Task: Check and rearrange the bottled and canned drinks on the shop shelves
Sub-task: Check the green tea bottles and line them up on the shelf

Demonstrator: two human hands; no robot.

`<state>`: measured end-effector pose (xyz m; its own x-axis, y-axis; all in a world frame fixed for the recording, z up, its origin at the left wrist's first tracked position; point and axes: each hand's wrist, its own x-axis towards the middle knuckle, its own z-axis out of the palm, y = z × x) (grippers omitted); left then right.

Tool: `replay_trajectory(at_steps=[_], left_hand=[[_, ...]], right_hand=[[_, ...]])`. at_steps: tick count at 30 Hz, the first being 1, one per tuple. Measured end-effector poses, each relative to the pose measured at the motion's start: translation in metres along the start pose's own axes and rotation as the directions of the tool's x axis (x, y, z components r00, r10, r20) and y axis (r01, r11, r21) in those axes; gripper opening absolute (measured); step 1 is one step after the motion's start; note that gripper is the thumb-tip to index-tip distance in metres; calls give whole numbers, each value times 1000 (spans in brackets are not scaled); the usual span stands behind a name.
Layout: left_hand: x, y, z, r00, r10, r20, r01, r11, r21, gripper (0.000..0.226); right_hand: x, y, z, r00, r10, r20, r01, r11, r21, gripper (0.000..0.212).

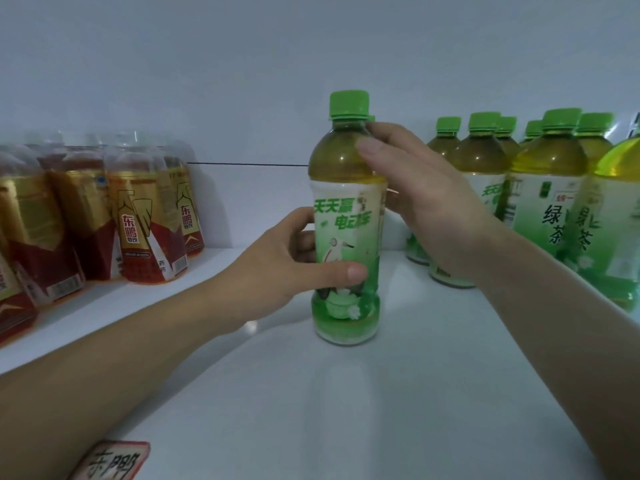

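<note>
I hold one green tea bottle (346, 209) upright on the white shelf (415, 393), dead centre. My left hand (284, 265) wraps its lower label, thumb across the front. My right hand (426, 199) curls round its shoulder below the cap. More green tea bottles (550, 188) stand at 3 o'clock, red-and-gold bottles (145, 216) at 9 o'clock.
</note>
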<state>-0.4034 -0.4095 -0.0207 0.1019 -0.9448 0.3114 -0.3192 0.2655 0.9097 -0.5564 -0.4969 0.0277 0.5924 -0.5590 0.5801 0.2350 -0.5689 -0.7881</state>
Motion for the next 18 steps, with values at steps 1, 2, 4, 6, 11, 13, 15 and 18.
replay_trajectory(at_steps=[1, 2, 4, 6, 11, 13, 15, 18], left_hand=[[-1, 1, -2, 1000, 0, 18, 0, 999, -37, 68], [-1, 1, -4, 999, 6, 38, -4, 999, -51, 66], [-2, 0, -6, 997, 25, 71, -26, 1000, 5, 62], [-2, 2, -1, 998, 19, 57, -25, 996, 91, 63], [1, 0, 1, 1000, 10, -1, -10, 999, 47, 67], [0, 0, -4, 1000, 9, 19, -8, 1000, -13, 67], [-2, 0, -9, 998, 29, 49, -29, 1000, 10, 61], [-4, 2, -2, 998, 26, 57, -35, 985, 166, 66]], right_hand=[[0, 0, -2, 1000, 0, 3, 0, 1000, 9, 38], [-1, -1, -2, 1000, -8, -4, 8, 1000, -5, 37], [-2, -1, 0, 998, -48, -35, 47, 998, -47, 46], [-2, -1, 3, 994, -85, -70, 80, 994, -75, 54], [-2, -1, -1, 1000, -9, -3, 9, 1000, 16, 33], [-2, -3, -4, 1000, 5, -3, -5, 1000, 13, 26], [-2, -4, -2, 999, -13, -46, 11, 999, -38, 40], [-4, -7, 4, 991, -73, -113, 57, 990, -132, 49]])
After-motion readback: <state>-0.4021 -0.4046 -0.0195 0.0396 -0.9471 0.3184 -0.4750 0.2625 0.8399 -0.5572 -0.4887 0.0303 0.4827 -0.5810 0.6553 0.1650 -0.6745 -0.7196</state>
